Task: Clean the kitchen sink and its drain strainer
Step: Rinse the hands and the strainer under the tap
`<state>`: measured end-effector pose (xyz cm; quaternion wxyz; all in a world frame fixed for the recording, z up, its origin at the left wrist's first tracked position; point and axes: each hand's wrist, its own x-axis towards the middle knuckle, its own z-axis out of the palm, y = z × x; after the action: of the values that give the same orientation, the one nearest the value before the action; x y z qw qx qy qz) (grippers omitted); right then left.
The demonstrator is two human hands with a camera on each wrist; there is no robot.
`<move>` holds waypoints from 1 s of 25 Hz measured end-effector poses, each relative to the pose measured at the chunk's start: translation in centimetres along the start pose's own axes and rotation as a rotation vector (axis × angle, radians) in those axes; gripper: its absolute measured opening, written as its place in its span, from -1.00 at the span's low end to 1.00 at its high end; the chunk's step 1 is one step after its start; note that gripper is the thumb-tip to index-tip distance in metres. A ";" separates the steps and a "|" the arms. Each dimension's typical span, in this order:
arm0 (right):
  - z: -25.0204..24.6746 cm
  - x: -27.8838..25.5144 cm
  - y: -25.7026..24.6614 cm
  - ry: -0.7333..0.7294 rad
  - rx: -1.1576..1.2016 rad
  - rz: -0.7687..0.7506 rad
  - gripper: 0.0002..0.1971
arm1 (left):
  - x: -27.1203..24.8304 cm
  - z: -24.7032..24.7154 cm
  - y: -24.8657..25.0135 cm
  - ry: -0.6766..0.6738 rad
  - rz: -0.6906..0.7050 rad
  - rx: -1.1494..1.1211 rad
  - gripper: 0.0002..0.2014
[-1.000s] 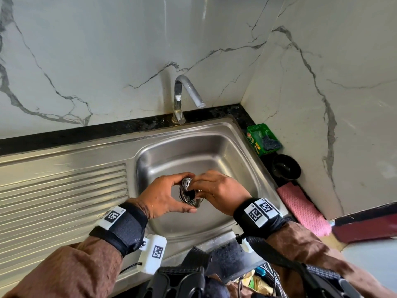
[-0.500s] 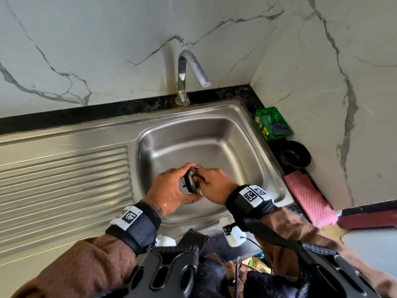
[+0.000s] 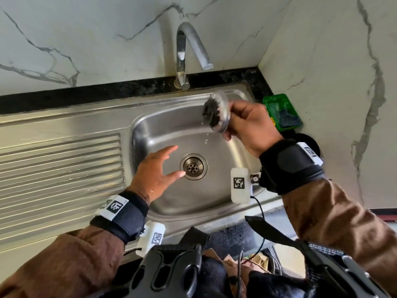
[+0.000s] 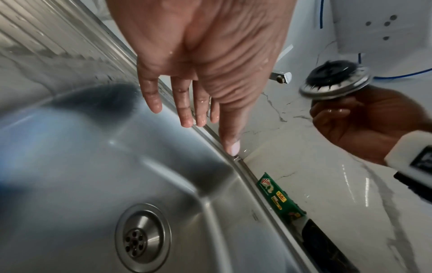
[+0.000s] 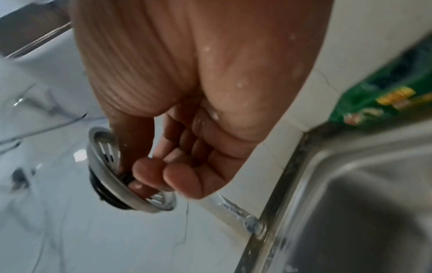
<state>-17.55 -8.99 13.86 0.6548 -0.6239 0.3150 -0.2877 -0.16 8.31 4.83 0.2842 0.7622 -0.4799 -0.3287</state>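
Note:
My right hand (image 3: 247,123) holds the round metal drain strainer (image 3: 218,114) up over the back right corner of the steel sink (image 3: 163,125), its dark underside facing left. In the right wrist view my fingers (image 5: 149,171) curl onto the strainer (image 5: 131,192); the left wrist view shows the strainer (image 4: 336,81) above that hand (image 4: 364,120). My left hand (image 3: 156,168) hovers open and wet over the basin, just left of the bare drain hole (image 3: 193,166), holding nothing; its fingers (image 4: 187,110) hang straight above the drain hole (image 4: 142,238).
The tap (image 3: 189,52) stands at the back of the sink. A ribbed drainboard (image 3: 60,168) lies to the left. A green dish-soap tub (image 3: 281,112) and a dark bowl (image 3: 309,143) sit on the counter to the right, against the marble wall.
Both hands held the strainer low over the basin before. Now my right hand has lifted it up and to the right, and my left hand has let go and opened.

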 end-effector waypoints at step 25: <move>2.8 10.3 26.5 -0.554 -1.382 0.690 -0.61 | 9.9 2.8 -4.9 -0.006 -0.104 0.105 -0.58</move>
<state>-9.29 -13.71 -13.13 0.2283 -0.8029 0.4223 0.3533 3.55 0.76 -2.85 0.2250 0.7990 -0.4569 -0.3198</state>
